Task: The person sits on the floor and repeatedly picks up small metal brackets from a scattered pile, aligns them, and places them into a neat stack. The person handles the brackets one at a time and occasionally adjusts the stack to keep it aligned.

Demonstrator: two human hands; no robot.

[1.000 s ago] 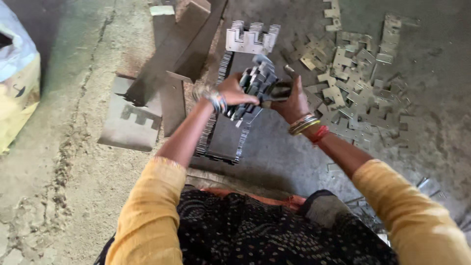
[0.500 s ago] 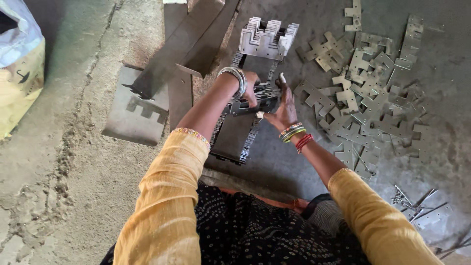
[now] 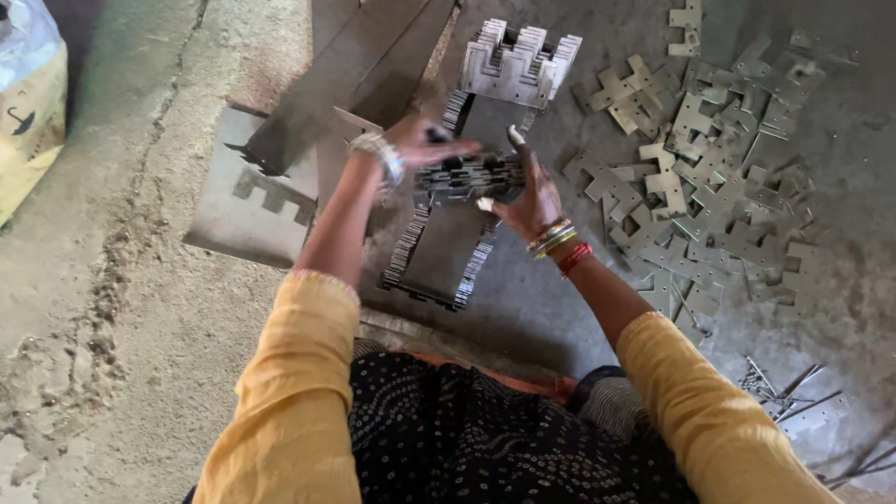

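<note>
At frame centre, the left hand and right hand clamp a bundle of stamped plates between them. One finished stack stands above; many loose plates at right remain unsorted.

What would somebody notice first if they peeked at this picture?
First, the two hands in the middle: the left hand and right hand grip a bundle of thin stamped metal plates between them, above long rows of stacked plates on the floor. To the right lies a big scatter of loose notched metal pieces, and a neat stack of the same shapes stands just beyond the hands.
</note>
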